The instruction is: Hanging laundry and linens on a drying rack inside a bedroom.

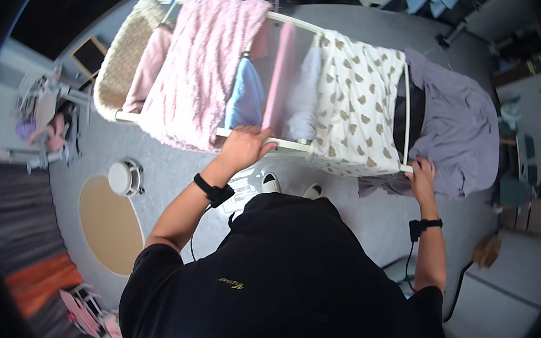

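A long white drying rack (293,145) stands before me, draped with cloths. My left hand (246,145) grips its near rail, just below a light blue cloth (246,97) and a narrow pink one (279,75). Farther right, my right hand (422,177) holds the near rail's right part, beside a grey-purple sheet (462,128). Between my hands hang a pale lilac cloth (306,95) and a white cloth with brown spots (359,104). A fluffy pink blanket (206,71) lies over the left part, with a cream fleecy piece (128,55) at the left end.
A round white stool (125,178) stands on the floor at left, near an oval tan mat (110,225). Beyond the rack's left end are a black-framed board (88,56) and a cluttered white rack (66,98). A desk with chairs (515,185) is at far right.
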Tool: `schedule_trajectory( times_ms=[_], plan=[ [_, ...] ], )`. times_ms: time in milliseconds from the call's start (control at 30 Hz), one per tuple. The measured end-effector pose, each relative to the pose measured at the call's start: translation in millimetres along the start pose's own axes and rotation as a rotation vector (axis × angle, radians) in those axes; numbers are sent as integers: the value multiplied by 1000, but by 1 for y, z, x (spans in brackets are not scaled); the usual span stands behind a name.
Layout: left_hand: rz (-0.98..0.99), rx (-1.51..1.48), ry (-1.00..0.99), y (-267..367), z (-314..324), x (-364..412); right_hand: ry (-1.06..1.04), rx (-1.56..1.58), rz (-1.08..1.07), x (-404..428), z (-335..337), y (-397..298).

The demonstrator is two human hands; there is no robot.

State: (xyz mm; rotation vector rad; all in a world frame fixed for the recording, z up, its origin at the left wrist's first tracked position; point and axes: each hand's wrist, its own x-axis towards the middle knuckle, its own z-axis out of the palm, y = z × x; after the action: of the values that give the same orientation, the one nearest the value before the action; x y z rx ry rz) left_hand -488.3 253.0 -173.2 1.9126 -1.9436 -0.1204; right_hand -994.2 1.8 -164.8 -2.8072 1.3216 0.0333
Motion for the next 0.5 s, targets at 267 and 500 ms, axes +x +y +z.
schedule_trajectory(
  times_ms=[267, 500],
  plan=[
    [-107, -1, -207, 17, -30, 26, -116, 66, -51, 31, -31, 23],
    [-252, -33, -385, 40, -57, 67, -250, 233, -121, 90, -23, 56]
  ],
)
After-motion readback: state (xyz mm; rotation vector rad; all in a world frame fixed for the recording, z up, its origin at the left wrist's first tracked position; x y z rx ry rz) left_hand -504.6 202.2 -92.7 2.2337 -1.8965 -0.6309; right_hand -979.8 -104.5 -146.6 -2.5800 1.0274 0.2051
